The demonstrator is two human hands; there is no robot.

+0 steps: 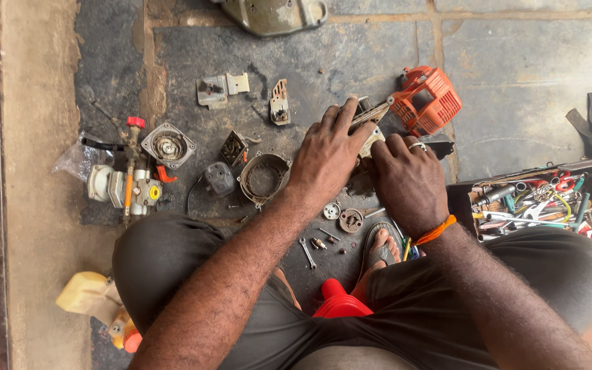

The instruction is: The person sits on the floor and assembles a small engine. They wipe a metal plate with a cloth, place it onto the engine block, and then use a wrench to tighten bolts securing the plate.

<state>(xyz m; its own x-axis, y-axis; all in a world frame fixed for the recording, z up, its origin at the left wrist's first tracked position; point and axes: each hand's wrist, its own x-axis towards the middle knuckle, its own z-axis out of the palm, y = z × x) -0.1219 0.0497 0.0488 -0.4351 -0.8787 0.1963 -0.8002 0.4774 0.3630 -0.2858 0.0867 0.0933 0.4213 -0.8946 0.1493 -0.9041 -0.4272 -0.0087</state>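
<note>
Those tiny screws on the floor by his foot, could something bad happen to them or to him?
Maybe. The small screws and the little spanner lie loose right beside the sandalled foot, so a shuffle could scatter or lose them. Both hands, left hand and right hand, press on the metal engine part, so fingers could get pinched or scraped. The open toolbox is crammed, so reaching in blindly might jab a hand.

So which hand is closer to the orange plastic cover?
The right hand. It sits just below and left of the orange plastic cover, with a small gap between them. The left hand is farther off to the left, resting on the metal engine part.
</note>
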